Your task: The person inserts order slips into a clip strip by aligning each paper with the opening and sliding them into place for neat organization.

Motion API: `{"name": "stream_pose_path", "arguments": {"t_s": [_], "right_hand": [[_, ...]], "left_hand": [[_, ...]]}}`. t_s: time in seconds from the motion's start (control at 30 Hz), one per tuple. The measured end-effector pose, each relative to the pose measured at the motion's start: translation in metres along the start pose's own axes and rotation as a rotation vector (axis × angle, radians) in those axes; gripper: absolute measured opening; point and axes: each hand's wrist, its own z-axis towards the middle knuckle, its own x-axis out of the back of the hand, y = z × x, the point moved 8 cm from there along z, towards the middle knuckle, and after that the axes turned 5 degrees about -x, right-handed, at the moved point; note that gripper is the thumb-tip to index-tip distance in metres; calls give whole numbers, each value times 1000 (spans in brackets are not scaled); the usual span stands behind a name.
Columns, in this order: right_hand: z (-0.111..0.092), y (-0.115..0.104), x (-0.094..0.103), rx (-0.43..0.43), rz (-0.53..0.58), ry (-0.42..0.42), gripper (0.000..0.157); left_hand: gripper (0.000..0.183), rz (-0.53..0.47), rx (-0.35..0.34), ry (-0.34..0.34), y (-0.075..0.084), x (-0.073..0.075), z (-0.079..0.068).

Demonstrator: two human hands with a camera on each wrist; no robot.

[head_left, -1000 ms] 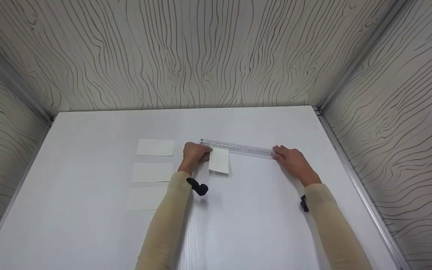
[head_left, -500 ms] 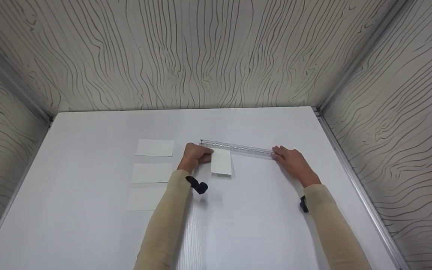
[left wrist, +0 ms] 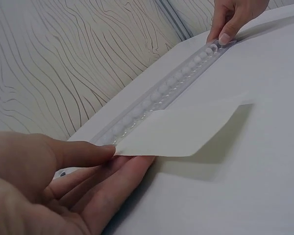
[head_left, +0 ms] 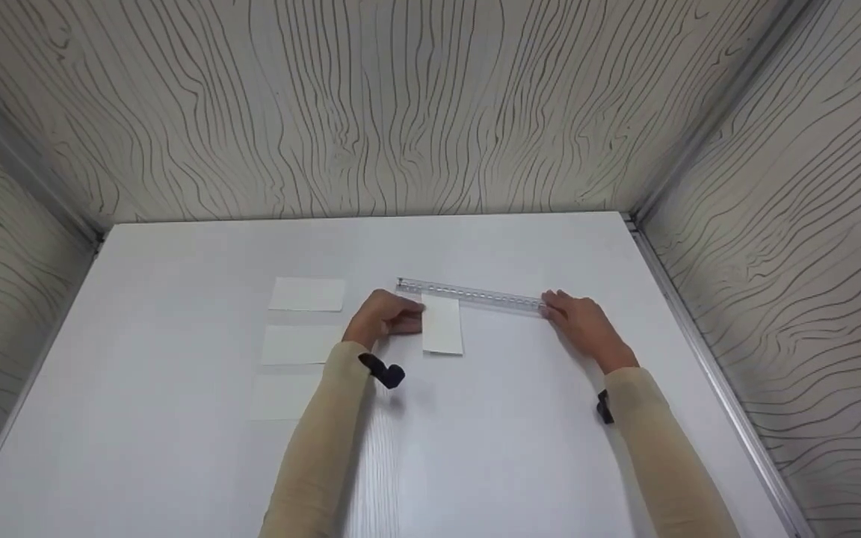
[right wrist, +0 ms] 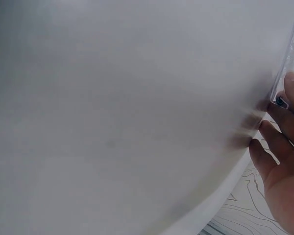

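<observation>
My left hand [head_left: 386, 314] pinches the left edge of a small white paper card [head_left: 442, 326], thumb on top and fingers underneath. In the left wrist view the card [left wrist: 179, 129] is lifted at a slant, its shadow on the table below. A clear plastic ruler [head_left: 475, 294] with a row of round holes lies just beyond the card, whose far edge is right at it. My right hand [head_left: 580, 321] holds the ruler's right end between thumb and fingers. In the right wrist view the ruler's tip [right wrist: 280, 101] shows between the thumb and fingers [right wrist: 279, 142].
Three more white paper cards lie in a column left of my left forearm: a far one [head_left: 307, 294], a middle one [head_left: 300, 344] and a near one [head_left: 281, 396], partly covered by the sleeve. The white table [head_left: 513, 448] meets wood-grain panels [head_left: 371, 112] behind and at the sides.
My left hand has drawn slightly back and left from the ruler's left end, which shows more fully now. The card has shifted a little toward me and right. The right hand stays nearly still.
</observation>
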Motion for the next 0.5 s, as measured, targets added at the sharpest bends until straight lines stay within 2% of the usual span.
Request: {"name": "stream_pose_path", "arguments": {"t_s": [0.17,0.33,0.5], "right_hand": [[0,0,1,-17,-3,-1,52],[-1,1,0,-26,-3,-6,53],[-1,2,0,-20,8,-2,53]], "left_hand": [[24,33,12,-17,-1,-1,-3],[25,-7,22,-28,1,-4,-4],[25,-6,40,-34,0,-7,-3]]}}
